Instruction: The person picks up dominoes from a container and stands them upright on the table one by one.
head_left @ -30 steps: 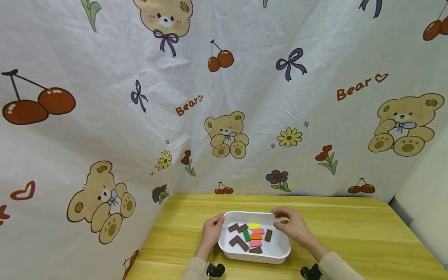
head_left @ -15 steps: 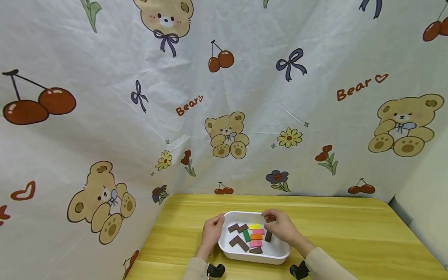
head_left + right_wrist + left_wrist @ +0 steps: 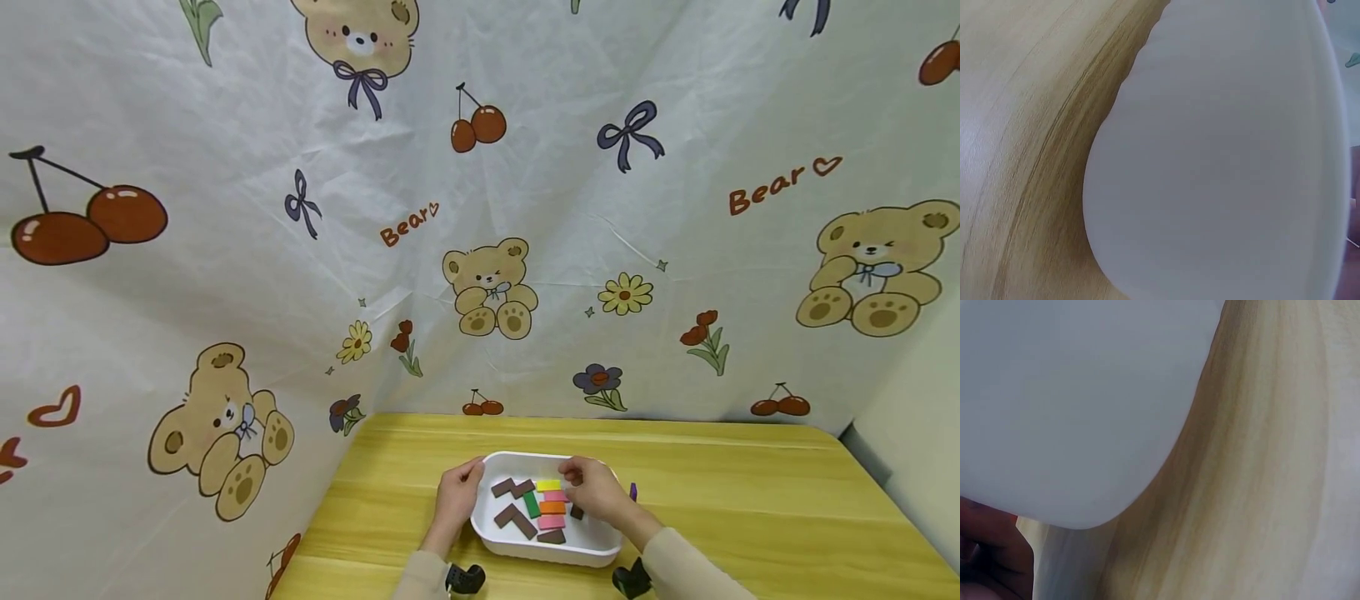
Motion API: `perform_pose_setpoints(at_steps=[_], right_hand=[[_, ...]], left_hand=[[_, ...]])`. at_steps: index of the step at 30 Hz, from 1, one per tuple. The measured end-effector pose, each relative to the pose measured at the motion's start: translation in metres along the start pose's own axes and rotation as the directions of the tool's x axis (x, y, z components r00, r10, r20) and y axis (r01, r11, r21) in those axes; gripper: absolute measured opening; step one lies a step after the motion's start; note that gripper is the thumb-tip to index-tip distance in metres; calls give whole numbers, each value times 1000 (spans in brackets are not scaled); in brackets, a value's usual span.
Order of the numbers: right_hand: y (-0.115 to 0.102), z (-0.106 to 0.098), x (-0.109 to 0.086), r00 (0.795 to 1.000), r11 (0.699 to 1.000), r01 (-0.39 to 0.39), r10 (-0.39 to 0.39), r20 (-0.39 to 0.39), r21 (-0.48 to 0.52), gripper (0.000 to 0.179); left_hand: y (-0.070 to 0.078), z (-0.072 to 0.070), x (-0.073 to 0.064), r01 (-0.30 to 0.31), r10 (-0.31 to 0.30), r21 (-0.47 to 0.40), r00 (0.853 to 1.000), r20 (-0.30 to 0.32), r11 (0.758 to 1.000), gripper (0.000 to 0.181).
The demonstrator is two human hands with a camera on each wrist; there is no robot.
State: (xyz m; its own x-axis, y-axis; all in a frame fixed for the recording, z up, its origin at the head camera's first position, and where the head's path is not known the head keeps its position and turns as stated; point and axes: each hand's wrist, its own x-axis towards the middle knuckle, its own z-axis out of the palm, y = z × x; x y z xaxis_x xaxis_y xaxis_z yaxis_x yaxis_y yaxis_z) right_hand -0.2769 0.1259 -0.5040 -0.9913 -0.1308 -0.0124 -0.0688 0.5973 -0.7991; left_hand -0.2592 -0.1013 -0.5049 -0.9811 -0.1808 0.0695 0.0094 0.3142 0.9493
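My left hand (image 3: pixel 456 498) grips the left rim of a white plastic tray (image 3: pixel 510 546), thumb on top. Over the tray's right part, my right hand (image 3: pixel 596 490) reaches in with loosely bent fingers, tips close to the yellow block (image 3: pixel 548 485) and the upper pink block (image 3: pixel 556 496); nothing shows held in it. Small flat blocks lie in the tray: an orange block (image 3: pixel 552 507), a lower pink block (image 3: pixel 551 522), a green block (image 3: pixel 531 504) and several brown blocks (image 3: pixel 523 524). Another brown block (image 3: pixel 577 512) is partly covered by the right hand.
The tray stands on a wood-grain table (image 3: pixel 750 492). A small purple thing (image 3: pixel 633 492) shows just right of the tray, behind the right wrist. A cloth printed with bears (image 3: pixel 489 287) hangs behind the table. Both wrist views mostly show the tray's outer wall.
My right hand has moved left and further into the tray, covering part of the brown block at the right. The purple thing has come into sight. The left hand keeps its place.
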Motion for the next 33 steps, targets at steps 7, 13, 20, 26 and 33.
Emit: perform_pose_setpoints(at_steps=[7,13,20,26,33], right_hand=[[25,14,8,988,974,144,-151,-28,-177,25],[33,18,10,981,960,193,-196,8,-204,32],[41,23,19,993,970,113,-107,40,-217,36],[47,25,22,992,968,124,-117,44,-217,33],[45,22,18,985,977,138,-119,124,-160,33]], left_hand=[[-10,6,2,25,-25,0,1000,-11,1000,31],[-25,9,9,28,-28,-14,999,-15,1000,32],[-52,15,27,9,-8,9,1000,-29,1000,32],[-24,6,12,-3,3,-24,1000,-1,1000,32],[3,0,-2,-10,10,-16,1000,-2,1000,30]])
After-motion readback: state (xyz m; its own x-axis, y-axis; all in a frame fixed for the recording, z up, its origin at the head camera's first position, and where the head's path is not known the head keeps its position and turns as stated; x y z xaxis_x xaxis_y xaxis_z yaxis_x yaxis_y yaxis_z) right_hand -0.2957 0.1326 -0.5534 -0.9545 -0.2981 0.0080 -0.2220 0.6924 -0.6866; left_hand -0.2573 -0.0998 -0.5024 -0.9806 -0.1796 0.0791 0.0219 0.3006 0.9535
